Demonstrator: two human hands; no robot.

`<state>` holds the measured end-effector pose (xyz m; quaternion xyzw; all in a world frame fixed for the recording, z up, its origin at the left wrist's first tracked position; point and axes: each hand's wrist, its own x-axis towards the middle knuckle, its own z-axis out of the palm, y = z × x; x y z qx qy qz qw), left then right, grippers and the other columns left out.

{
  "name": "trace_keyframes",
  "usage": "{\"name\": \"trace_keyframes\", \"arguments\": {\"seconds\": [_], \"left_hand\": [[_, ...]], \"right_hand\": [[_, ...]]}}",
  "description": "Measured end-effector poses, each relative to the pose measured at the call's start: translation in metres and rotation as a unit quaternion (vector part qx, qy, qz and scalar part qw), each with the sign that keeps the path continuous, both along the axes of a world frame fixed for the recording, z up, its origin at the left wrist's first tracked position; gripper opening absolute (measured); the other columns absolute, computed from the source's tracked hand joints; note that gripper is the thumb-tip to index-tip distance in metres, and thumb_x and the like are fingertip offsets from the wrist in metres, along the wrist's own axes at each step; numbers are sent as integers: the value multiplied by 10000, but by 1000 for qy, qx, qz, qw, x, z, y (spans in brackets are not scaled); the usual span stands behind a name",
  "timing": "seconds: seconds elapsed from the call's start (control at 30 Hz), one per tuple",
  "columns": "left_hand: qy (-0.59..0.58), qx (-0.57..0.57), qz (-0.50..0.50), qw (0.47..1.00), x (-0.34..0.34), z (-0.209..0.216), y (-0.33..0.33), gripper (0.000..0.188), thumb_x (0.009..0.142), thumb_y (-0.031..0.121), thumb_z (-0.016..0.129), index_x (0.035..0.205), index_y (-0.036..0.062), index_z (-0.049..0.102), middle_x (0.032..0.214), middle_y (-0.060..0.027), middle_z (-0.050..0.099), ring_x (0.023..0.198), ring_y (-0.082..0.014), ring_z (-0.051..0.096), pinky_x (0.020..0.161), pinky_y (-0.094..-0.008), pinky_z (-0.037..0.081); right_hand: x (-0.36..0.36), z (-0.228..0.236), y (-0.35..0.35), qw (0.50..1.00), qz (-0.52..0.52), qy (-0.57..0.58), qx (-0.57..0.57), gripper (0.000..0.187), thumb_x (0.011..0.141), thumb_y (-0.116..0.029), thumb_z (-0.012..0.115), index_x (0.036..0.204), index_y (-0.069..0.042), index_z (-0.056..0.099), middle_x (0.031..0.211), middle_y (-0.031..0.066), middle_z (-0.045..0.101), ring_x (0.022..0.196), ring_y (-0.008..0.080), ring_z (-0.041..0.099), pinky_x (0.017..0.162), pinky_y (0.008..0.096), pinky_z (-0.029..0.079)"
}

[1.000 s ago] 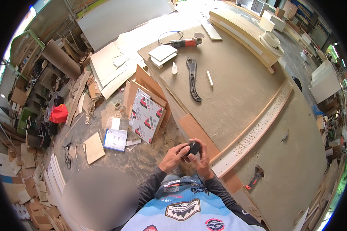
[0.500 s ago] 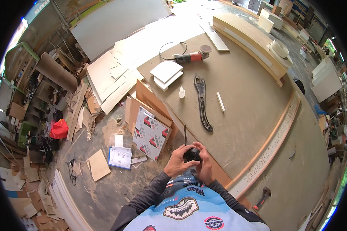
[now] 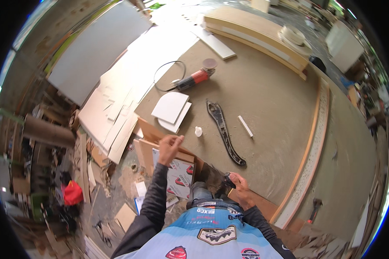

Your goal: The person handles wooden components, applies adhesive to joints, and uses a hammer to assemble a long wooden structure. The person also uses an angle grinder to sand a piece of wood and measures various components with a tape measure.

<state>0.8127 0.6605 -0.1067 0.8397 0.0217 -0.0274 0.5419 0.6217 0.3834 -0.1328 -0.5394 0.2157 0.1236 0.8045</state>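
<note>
My right hand (image 3: 243,190) holds a small black object (image 3: 229,179) low over the bench's near edge, close to my body. Its kind cannot be made out. Out to the left, my left hand (image 3: 169,150) is raised above the leaning boards, fingers loosely bent and apart from the palm, with nothing seen in them. A small white bottle (image 3: 198,131) stands on the bench to the right of that hand. Beyond it lie two white panels with rounded corners (image 3: 170,108). A long curved black part (image 3: 224,133) and a narrow white strip (image 3: 245,126) lie farther right.
A red and black angle grinder (image 3: 195,79) with its cord lies at the back of the bench (image 3: 272,103). Along the right runs a curved strip (image 3: 309,159), with a hammer (image 3: 315,210) past it. Boards (image 3: 180,177) lean against the bench's left side; white sheets (image 3: 112,101) spread beyond.
My hands have parted from around the black object. The left moved forward and left; the right keeps the object and moved slightly right. The view has turned.
</note>
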Motion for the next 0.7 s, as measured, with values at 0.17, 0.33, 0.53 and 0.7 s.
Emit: {"name": "trace_keyframes", "arguments": {"seconds": [0.17,0.33,0.53,0.7], "left_hand": [[-52,-64,-345,935,59,41,-39,335,905,290,743,1056,-5,690,937,-98,712,795,-153,650,691,-291,507],[84,-65,-593,798,9,61,-89,382,922,326,724,1115,1,665,909,-106,685,802,-155,619,709,-307,498],[96,-86,-601,789,27,50,-69,371,822,289,827,955,-9,651,745,-80,611,708,-167,577,658,-324,481],[149,-196,-475,845,96,30,-38,219,844,124,802,851,29,605,771,16,627,681,-55,540,619,-226,441]], "right_hand": [[-10,14,17,985,-115,-87,-99,577,946,-368,699,1336,11,507,1201,93,600,1092,150,578,967,292,457],[14,50,68,963,-144,-155,-169,906,828,-453,803,1436,-13,295,1278,194,535,1179,257,542,1022,356,436],[20,49,97,909,-104,-172,-365,886,831,-437,794,1433,7,318,1296,246,541,1203,351,569,1018,417,455],[21,37,96,870,-10,-166,-464,670,875,-331,752,1394,-45,439,1301,225,558,1167,406,573,1002,427,461]]}}
